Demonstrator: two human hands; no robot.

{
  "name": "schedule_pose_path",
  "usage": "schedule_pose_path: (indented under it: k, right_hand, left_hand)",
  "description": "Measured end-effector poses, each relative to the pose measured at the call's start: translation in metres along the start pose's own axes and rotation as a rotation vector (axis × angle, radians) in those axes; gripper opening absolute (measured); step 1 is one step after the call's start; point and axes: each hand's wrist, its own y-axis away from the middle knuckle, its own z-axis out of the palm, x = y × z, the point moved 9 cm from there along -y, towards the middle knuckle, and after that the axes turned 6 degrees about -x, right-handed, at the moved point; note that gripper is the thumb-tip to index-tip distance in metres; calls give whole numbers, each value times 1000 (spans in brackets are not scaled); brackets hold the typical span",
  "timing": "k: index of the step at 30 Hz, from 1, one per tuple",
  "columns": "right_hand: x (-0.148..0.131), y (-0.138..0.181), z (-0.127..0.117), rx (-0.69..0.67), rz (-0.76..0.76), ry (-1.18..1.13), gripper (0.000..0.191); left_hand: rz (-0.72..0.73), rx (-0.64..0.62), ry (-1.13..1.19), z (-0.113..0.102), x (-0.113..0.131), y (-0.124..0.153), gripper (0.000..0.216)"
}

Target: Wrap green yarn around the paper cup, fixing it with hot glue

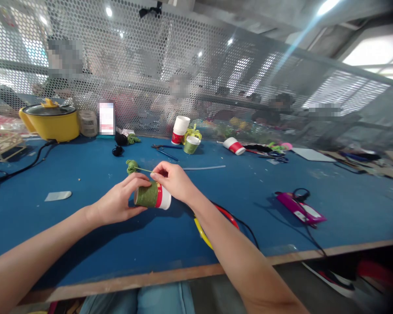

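Observation:
My left hand (119, 203) is wrapped round a paper cup (151, 196) lying on its side; most of the cup is covered in green yarn, with a red band and white rim showing at the right. My right hand (173, 179) sits over the cup and pinches the green yarn strand (143, 169), which runs left to a small green yarn bundle (131, 166) on the blue table (85, 226).
A yellow electric pot (50, 122) stands at the back left. Stacked paper cups (180, 129), a yarn-wrapped cup (191, 144), a tipped cup (234, 145) and scissors (165, 150) lie behind. A pink tool (299, 208) with a cable lies right. Red and yellow rings (212, 226) sit under my right forearm. People work behind the mesh screen.

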Motion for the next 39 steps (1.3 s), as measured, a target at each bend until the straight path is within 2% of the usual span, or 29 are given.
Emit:
schedule_pose_path:
  k: [7,16,25,29,35,39]
  right_hand:
    - [7,-1,5,-35,38,-71,8]
    - [18,-3,19,-142,123,-196,7]
    - [26,-16,29,-196,152,-301,7]
    - [26,-32,34,-201,217,-366,9]
    - [40,-74,52,-164,391,-602,13]
    - [39,-109,46,-67,362,-608,18]
  left_hand:
    - [12,-25,-18,3,2,-1,39]
    - [27,-108,-79,10,7,0,67]
    - [16,-145,-98,14,4,-1,58]
    - [9,-143,-99,13,4,-1,57]
    - [-16,-152,-85,16,1,-2,58]
    - [-11,-137,-76,17,0,-3,59]
